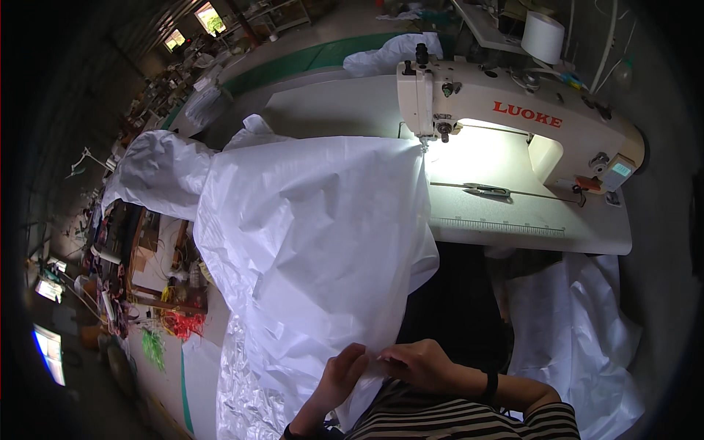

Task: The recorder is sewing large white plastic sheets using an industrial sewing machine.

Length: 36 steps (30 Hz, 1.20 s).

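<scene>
A large piece of thin white sheeting [308, 227] spreads over the sewing table and hangs down toward me. Its far right corner lies under the needle of the white sewing machine [469, 95], whose lamp lights the bed. Close to my body, my left hand [343, 374] pinches the sheeting's near edge, fingers curled. Right beside it, my right hand [419, 364] grips the same edge between thumb and fingers. The fingertips of both hands almost meet, and the fold between them is partly hidden.
Thread snips [487, 191] lie on the machine bed [528, 220]. A white thread cone [543, 38] stands behind the machine. More white sheeting [572, 337] hangs at the right. Left of the table are red strands [183, 324], green strands [153, 347] and clutter.
</scene>
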### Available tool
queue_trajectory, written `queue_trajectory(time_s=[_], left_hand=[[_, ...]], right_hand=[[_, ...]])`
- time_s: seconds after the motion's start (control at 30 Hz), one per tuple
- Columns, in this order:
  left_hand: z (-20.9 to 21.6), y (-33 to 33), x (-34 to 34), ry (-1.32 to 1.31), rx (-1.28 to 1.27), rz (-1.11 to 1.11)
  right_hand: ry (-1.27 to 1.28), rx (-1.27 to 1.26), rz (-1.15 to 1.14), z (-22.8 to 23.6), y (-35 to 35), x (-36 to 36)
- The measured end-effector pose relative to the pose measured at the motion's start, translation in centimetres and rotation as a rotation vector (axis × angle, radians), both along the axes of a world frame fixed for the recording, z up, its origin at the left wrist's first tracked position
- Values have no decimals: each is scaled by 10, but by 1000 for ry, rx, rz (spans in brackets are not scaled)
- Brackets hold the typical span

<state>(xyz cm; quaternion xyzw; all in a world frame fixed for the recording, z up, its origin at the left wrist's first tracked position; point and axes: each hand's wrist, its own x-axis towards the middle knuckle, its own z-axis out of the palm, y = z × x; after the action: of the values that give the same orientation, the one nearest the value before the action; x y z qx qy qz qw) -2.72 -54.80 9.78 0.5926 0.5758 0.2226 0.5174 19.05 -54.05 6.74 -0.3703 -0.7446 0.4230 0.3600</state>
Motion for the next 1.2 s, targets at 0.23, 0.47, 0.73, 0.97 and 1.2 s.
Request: queue_trajectory(time_s=[0.23,0.47,0.73,0.97,1.2], left_hand=[[-23,5,10,-266,-149,203],[-8,1,2,104,248,294],[25,22,-6,376,834,-119],[39,16,26,228,641,-460],[26,16,24,-50,79,-328]], right_hand=[[-296,402,195,-1,-17,-11],[-580,-237,-419,-79,56,48],[-36,100,-110,-73,36,21],[257,-144,-5,13,-24,29],[30,97,53,11,-32,15]])
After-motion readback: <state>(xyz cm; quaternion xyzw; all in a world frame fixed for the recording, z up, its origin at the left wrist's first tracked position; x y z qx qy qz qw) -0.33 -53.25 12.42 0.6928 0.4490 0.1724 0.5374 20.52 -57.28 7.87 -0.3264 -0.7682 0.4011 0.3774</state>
